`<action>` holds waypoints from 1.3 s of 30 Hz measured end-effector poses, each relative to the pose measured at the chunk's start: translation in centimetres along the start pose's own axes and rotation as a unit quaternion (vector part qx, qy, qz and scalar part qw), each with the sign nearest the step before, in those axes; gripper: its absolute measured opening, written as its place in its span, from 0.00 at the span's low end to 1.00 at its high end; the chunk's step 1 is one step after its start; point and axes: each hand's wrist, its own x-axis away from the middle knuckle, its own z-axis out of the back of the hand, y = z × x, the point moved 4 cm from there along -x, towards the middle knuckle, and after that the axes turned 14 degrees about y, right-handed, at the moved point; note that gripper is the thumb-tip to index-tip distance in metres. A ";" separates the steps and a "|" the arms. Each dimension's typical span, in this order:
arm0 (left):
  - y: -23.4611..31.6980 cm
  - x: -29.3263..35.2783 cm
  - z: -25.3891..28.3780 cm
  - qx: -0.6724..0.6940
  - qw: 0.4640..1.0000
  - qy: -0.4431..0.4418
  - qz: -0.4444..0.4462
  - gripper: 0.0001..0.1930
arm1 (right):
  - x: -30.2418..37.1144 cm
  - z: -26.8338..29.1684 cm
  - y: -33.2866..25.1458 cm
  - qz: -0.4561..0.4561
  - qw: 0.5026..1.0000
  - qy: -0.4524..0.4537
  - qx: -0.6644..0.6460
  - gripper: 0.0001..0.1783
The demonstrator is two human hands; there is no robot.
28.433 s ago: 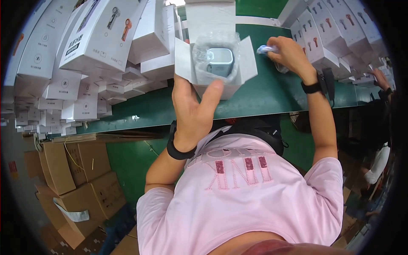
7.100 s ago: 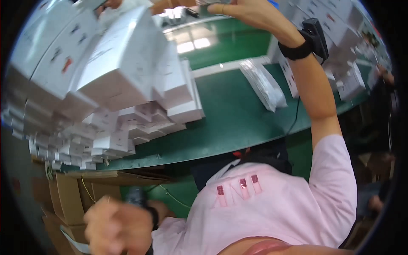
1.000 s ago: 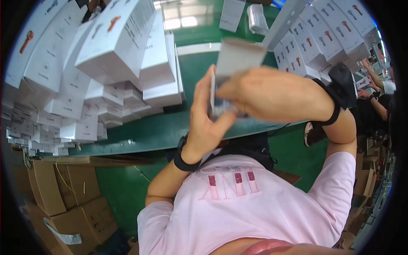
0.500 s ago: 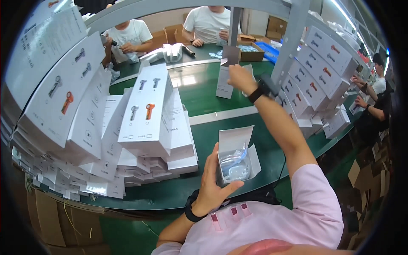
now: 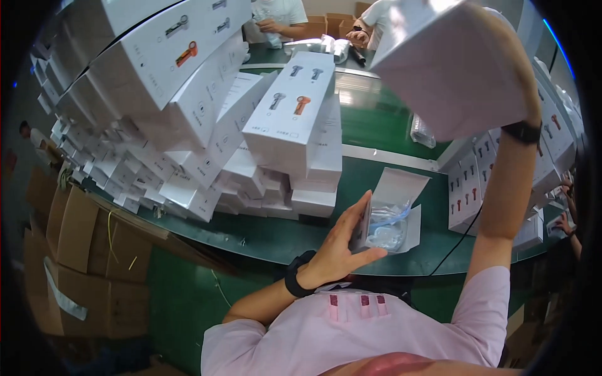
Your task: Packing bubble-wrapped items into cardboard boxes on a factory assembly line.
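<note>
Currently, stacked white cartons occupy 10 o'clock on the green bench. Left hand, 5 o'clock: thumb and fingers clamped on the near-left corner of an open white carton at 4 o'clock; clear plastic pouch with blue strip inside. Raised white carton, 2 o'clock, gripped along its right by the right hand, fingertips hidden. Picture-printed cartons stacked at 3 o'clock.

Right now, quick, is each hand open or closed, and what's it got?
Left hand: curved around an open white box, holding it.
Right hand: holding an upper white box; fingers mostly hidden.
</note>
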 end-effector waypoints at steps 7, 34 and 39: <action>-0.2 0.0 0.4 -0.011 1.000 0.011 0.013 0.51 | 0.4 -16.6 -4.0 -0.062 0.983 -0.171 -0.014 0.16; 0.4 0.4 0.3 0.015 0.999 0.021 0.040 0.55 | 11.2 -1.3 28.9 -0.123 0.860 -0.014 0.495 0.29; 0.9 -0.2 0.8 0.041 0.996 0.067 -0.037 0.60 | 21.4 -0.8 22.0 -0.093 0.813 -0.045 0.573 0.32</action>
